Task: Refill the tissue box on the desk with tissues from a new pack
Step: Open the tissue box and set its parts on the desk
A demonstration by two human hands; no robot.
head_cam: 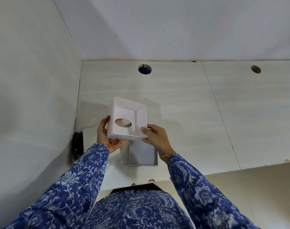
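**Holding the tissue box cover upside down above the tabletop**

Holding the pale pink tissue box cover [127,120] in the air with both hands, the person is showing its hollow inside to the camera. The cover is turned open side up and tilted, its far edge raised, and the oval dispensing hole [123,122] is showing in its panel. The left hand [106,136] is gripping the cover's left wall, the fingers curling up along the side and the palm, marked with reddish-brown patterning, sitting under the near left corner. The right hand [155,138] is closed on the near right corner, the thumb pressing on the rim and the fingers wrapping beneath.

Directly below the cover, a flat grey tray [143,154], apparently the box's base, is lying on the pale tabletop [190,113]; whether anything is lying in it cannot be told. To the left of the tray, partly hidden by the left forearm, a white tissue pack [89,134] in clear wrapping is resting on the tabletop close to the side wall. A dark brown object [77,146] is sitting in the corner between the pack and that wall; what it is cannot be made out.

Two round cable holes [144,69] are showing near the tabletop's far edge. Both arms are wearing blue floral sleeves [198,187].
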